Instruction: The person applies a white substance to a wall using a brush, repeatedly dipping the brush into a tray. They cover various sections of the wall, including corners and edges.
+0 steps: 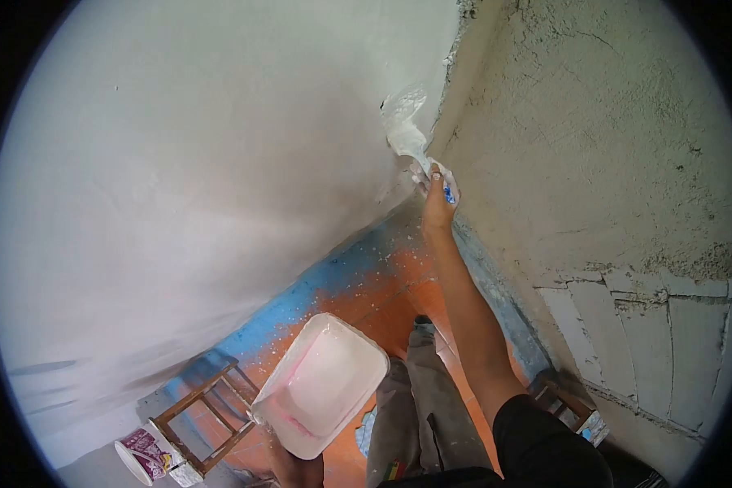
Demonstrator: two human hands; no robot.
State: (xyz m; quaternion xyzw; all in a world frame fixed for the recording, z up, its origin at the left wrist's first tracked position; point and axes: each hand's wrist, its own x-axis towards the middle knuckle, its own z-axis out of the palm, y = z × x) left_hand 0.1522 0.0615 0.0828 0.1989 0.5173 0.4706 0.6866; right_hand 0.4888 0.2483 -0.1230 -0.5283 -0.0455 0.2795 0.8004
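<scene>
My right hand (439, 187) is closed round the handle of a putty knife (416, 154), stretched out toward the corner of two walls. Its blade lies against the smooth white wall (187, 138), on a patch of wet white putty (405, 106). Low on the left, my left hand (262, 420) grips the edge of a white plastic tub (333, 370), its fingers partly hidden by it. The tub is tilted, with white paste and pinkish smears inside.
At right stands a rough plastered wall (602, 154) with exposed blocks low down. Orange floor tiles (390, 313) carry blue paint and white specks. A wooden ladder-like frame (211, 411) stands left, beside a white and purple bucket (145, 455). More wood (565, 403) shows at right.
</scene>
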